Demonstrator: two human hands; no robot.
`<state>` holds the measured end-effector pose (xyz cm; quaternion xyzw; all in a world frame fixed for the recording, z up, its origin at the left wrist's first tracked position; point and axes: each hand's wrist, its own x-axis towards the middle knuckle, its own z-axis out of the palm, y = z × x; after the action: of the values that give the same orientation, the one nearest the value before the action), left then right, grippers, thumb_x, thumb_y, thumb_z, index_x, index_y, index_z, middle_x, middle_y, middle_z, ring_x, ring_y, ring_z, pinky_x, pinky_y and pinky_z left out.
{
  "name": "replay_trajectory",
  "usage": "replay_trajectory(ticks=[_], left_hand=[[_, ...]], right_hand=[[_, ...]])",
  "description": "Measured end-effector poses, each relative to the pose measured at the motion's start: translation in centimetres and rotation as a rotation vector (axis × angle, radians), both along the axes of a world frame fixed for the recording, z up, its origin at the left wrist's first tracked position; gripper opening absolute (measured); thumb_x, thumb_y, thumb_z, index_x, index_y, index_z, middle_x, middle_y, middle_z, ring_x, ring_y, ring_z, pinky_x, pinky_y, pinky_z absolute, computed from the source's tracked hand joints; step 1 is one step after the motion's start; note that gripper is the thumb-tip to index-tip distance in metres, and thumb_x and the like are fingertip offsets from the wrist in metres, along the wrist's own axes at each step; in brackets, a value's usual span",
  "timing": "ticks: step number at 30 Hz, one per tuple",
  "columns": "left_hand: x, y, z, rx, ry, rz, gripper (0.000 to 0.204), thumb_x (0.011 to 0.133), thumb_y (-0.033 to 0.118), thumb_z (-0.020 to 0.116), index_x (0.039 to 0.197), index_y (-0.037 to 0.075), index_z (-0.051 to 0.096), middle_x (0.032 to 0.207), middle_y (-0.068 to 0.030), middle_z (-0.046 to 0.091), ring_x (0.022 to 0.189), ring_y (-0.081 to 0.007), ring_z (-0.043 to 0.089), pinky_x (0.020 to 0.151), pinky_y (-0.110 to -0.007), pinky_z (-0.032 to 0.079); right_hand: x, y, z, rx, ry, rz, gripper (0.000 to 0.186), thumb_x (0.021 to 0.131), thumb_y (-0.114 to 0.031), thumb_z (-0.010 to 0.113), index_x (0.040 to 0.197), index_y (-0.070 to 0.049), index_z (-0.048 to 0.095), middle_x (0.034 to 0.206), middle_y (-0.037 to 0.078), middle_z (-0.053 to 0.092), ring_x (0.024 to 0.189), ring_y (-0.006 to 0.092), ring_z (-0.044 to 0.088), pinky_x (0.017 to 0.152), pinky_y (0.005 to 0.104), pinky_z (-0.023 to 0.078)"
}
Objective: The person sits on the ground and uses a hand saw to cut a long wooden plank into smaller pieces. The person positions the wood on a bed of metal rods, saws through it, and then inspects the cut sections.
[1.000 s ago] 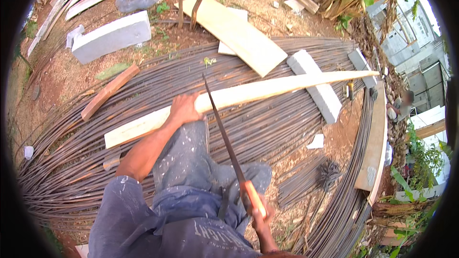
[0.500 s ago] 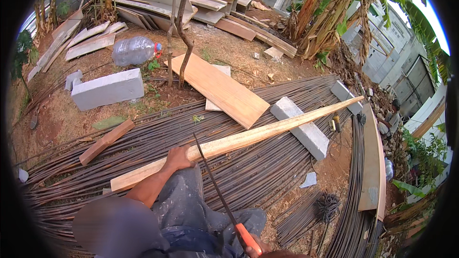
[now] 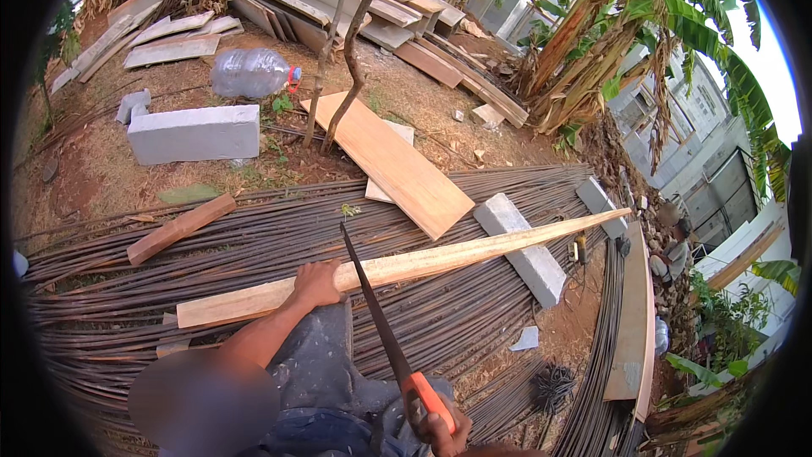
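Note:
A long pale wooden plank (image 3: 440,259) lies slantwise across the picture, its narrow far end toward the right. My left hand (image 3: 316,283) is closed over its near part, holding it beside my trousered knee. In my right hand (image 3: 446,432), low in the picture, is the orange handle of a handsaw (image 3: 378,318). Its dark blade crosses the plank just right of my left hand, and the tip points up beyond the far edge. Whether a cut has opened in the wood is too small to tell.
Long steel rods (image 3: 279,245) cover the ground beneath the plank. Concrete blocks (image 3: 520,245) lie under it at right. A flat board (image 3: 393,165), a reddish timber piece (image 3: 181,229), a white block (image 3: 194,134) and a plastic bottle (image 3: 252,73) lie beyond. Another person (image 3: 672,245) is at far right.
The handsaw has slid forward and up across the plank, and more of my right hand and the handle shows. My left hand keeps its hold. The whole view has turned slightly.

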<state>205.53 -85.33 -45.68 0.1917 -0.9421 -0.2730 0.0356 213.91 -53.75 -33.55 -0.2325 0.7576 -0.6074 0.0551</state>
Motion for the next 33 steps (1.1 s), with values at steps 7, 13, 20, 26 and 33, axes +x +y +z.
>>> replay_trajectory(ticks=[7, 13, 20, 26, 33], left_hand=[[-0.2, 0.8, -2.3, -0.149, 0.033, 0.019, 0.074, 0.056, 0.045, 0.086, 0.113, 0.007, 0.057, 0.096, -0.0149, 0.068, 0.089, -0.0343, 0.066, 0.078, -0.048, 0.048], [-1.2, -1.7, -1.6, 0.057, 0.092, -0.049, 0.077, 0.052, 0.043, 0.082, 0.113, 0.002, 0.061, 0.101, -0.0215, 0.067, 0.099, -0.0394, 0.062, 0.087, -0.045, 0.048], [0.3, -0.6, -0.5, 0.009, -0.009, -0.101, 0.071, 0.052, 0.043, 0.080, 0.106, 0.001, 0.063, 0.096, -0.0224, 0.067, 0.095, -0.0395, 0.063, 0.082, -0.046, 0.050], [0.2, -1.3, -0.2, 0.022, -0.104, -0.135, 0.082, 0.050, 0.042, 0.082, 0.118, 0.001, 0.062, 0.104, -0.0216, 0.067, 0.102, -0.0362, 0.063, 0.089, -0.042, 0.049], [-1.6, -2.4, -2.4, 0.067, -0.143, -0.188, 0.088, 0.045, 0.045, 0.083, 0.117, 0.000, 0.062, 0.106, -0.0212, 0.067, 0.103, -0.0376, 0.062, 0.089, -0.044, 0.048]], right_hand=[[-3.5, -1.0, 5.8, 0.191, -0.317, -0.127, 0.043, 0.088, -0.026, 0.062, 0.116, 0.007, 0.062, 0.090, 0.006, 0.064, 0.080, 0.0111, 0.057, 0.071, 0.0261, 0.046], [0.1, 4.5, 1.6, 0.185, -0.181, 0.000, 0.047, 0.087, -0.027, 0.064, 0.121, 0.004, 0.060, 0.103, 0.012, 0.066, 0.094, 0.0151, 0.060, 0.085, 0.0296, 0.046], [-1.1, -0.4, -3.1, 0.038, -0.067, -0.032, 0.043, 0.089, -0.026, 0.060, 0.121, 0.002, 0.060, 0.098, 0.008, 0.066, 0.087, 0.0131, 0.059, 0.081, 0.0277, 0.046], [-5.4, -7.2, -6.4, -0.038, 0.039, 0.002, 0.036, 0.090, -0.020, 0.058, 0.118, 0.004, 0.062, 0.094, 0.008, 0.066, 0.084, 0.0119, 0.055, 0.077, 0.0284, 0.047], [2.0, 2.1, -4.9, -0.056, -0.118, -0.062, 0.042, 0.089, -0.027, 0.059, 0.114, 0.005, 0.063, 0.093, 0.008, 0.066, 0.083, 0.0144, 0.060, 0.075, 0.0290, 0.047]])
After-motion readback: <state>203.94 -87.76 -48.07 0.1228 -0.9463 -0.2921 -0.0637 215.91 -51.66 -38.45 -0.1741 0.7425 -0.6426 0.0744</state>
